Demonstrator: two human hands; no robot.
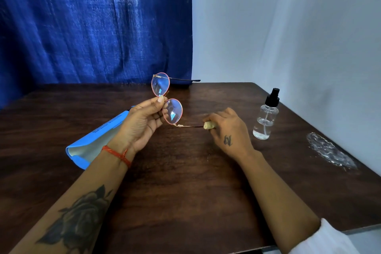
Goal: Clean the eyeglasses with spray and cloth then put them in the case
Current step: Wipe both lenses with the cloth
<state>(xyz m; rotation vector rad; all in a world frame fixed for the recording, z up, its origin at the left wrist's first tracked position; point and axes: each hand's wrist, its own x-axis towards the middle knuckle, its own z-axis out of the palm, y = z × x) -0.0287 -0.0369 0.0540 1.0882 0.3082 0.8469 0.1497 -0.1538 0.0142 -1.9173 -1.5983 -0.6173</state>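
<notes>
while both hands [142, 123] pinch the eyeglasses [167, 101], spray bottle [266, 117] part-full, case [92, 142] open

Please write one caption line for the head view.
Both hands hold pink-rimmed eyeglasses above table, between blue case and spray bottle.

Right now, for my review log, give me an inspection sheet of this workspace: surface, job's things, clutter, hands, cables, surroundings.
Surface: dark wooden table, with a whitish smear near its right edge.
Job's things: glasses held above the table, arms unfolded; spray bottle upright at right, cap on, partly filled; blue case lying at left, open end towards the camera; pale cloth wrapped on one arm of the glasses.
Clutter: nothing seen.
Hands: left hand pinches the glasses between the lenses; right hand grips the cloth.
Cables: nothing seen.
Surroundings: blue curtain behind, white wall at right.
</notes>
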